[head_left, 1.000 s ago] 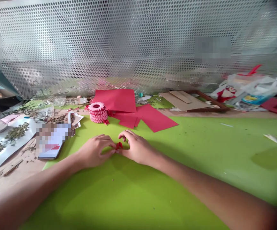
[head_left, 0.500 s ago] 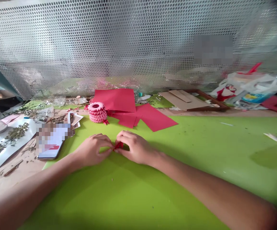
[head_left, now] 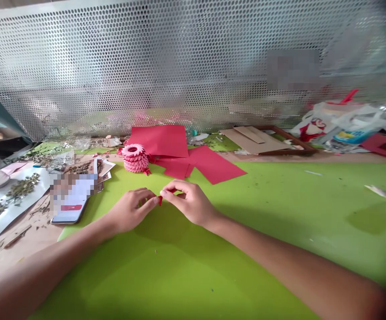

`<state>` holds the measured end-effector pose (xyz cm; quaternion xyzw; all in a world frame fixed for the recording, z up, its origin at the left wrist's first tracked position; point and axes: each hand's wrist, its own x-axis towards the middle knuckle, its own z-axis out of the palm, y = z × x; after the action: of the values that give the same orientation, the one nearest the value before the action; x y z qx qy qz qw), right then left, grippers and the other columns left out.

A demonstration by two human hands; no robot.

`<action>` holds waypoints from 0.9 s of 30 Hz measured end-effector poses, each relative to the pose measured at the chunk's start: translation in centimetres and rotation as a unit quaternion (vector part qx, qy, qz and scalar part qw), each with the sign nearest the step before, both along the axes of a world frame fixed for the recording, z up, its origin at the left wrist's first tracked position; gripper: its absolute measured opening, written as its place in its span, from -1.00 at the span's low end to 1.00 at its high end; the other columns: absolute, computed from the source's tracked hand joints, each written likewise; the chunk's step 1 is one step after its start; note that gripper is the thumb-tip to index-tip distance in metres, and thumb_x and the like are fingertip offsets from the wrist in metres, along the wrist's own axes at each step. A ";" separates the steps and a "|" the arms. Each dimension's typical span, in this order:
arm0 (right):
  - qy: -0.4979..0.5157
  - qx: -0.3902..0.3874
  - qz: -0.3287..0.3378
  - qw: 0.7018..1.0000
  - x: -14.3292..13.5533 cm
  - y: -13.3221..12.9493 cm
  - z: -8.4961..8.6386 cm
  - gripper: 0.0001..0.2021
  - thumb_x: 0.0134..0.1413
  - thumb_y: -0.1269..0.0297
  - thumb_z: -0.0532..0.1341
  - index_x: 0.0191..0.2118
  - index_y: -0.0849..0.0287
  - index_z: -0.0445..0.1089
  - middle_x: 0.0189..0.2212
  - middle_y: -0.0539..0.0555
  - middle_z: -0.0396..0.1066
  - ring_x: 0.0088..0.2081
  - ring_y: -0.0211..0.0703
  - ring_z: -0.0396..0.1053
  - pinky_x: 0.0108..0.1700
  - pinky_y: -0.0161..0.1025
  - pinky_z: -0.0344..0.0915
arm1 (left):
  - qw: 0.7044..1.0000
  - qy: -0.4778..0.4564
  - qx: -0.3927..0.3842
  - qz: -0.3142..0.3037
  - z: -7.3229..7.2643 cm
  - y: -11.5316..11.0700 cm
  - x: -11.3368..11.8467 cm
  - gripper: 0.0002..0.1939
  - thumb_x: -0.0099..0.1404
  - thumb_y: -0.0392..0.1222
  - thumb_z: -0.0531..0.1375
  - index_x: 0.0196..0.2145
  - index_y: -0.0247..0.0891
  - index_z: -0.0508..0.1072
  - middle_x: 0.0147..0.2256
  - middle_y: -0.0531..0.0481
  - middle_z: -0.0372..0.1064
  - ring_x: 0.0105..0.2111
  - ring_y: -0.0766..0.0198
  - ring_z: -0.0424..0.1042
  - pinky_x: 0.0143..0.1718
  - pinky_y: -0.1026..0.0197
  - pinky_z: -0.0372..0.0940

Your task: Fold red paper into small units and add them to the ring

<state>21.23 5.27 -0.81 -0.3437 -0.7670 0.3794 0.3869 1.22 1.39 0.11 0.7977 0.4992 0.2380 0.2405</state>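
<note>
A small piece of red paper is pinched between my two hands over the green mat; it looks folded, and my fingers cover most of it. My left hand closes thumb and fingertips on its left end. On the other side, my right hand grips it between thumb and index finger. Just beyond the hands stands a pink and red ring-shaped stack of folded paper pieces. Red paper sheets lie to its right, some overlapping.
A phone lies left of my hands, beside dried plant bits on white paper. Along the back are cardboard pieces and a plastic bag. A perforated metal panel rises behind the green mat.
My fingers have shifted on the red paper; my right thumb has moved up, and less of the paper shows between the hands. The view has shifted slightly.
</note>
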 end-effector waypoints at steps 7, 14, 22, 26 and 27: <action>0.034 -0.090 0.023 0.995 0.3 -0.4 0.2 -0.68 0.24 0.04 0.16 -0.24 0.21 0.47 -0.34 0.10 0.47 -0.30 -0.15 0.43 -0.26 -0.25 0.38 | 0.999 -0.011 0.049 -0.003 -0.6 0.2 0.1 -0.72 0.41 -0.17 0.00 -0.40 -0.27 0.40 -0.46 0.03 0.37 -0.47 0.31 0.33 -0.42 0.28 0.16; 0.007 -0.170 0.033 0.985 0.7 0.5 0.4 -0.60 0.27 -0.05 0.03 -0.22 0.18 0.42 -0.23 0.09 0.43 -0.39 -0.24 0.35 -0.49 -0.34 0.16 | 0.998 -0.028 0.040 -0.036 -0.2 0.0 -0.1 -0.75 0.37 -0.26 0.02 -0.43 -0.27 0.40 -0.45 0.02 0.39 -0.48 0.32 0.33 -0.41 0.30 0.17; -0.062 -0.168 0.137 0.974 0.5 0.2 0.5 -0.57 0.14 -0.11 0.21 -0.44 0.23 0.38 -0.55 -0.03 0.29 -0.49 -0.26 0.22 -0.40 -0.29 0.13 | 0.998 -0.037 0.020 -0.048 0.1 -0.5 0.2 -0.72 0.41 -0.19 0.00 -0.38 -0.29 0.42 -0.45 0.02 0.35 -0.47 0.32 0.30 -0.41 0.29 0.18; -0.061 -0.145 0.127 0.979 0.7 0.2 0.5 -0.56 0.19 -0.11 0.17 -0.43 0.21 0.37 -0.55 -0.03 0.29 -0.49 -0.26 0.23 -0.38 -0.28 0.16 | 0.997 -0.070 0.010 -0.027 0.1 -0.4 0.1 -0.71 0.41 -0.12 0.02 -0.39 -0.29 0.42 -0.45 0.03 0.36 -0.46 0.32 0.30 -0.41 0.29 0.18; -0.063 -0.139 0.125 0.980 0.7 0.2 0.5 -0.57 0.20 -0.09 0.16 -0.42 0.21 0.37 -0.55 -0.03 0.29 -0.48 -0.26 0.23 -0.38 -0.28 0.16 | 0.997 -0.069 0.007 -0.019 0.0 -0.4 0.0 -0.70 0.41 -0.12 0.02 -0.40 -0.29 0.42 -0.47 0.04 0.35 -0.48 0.32 0.29 -0.42 0.29 0.17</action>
<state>21.96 5.50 -0.30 -0.3187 -0.7666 0.5052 0.2357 1.24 1.00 0.15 0.7908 0.4642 0.2911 0.2729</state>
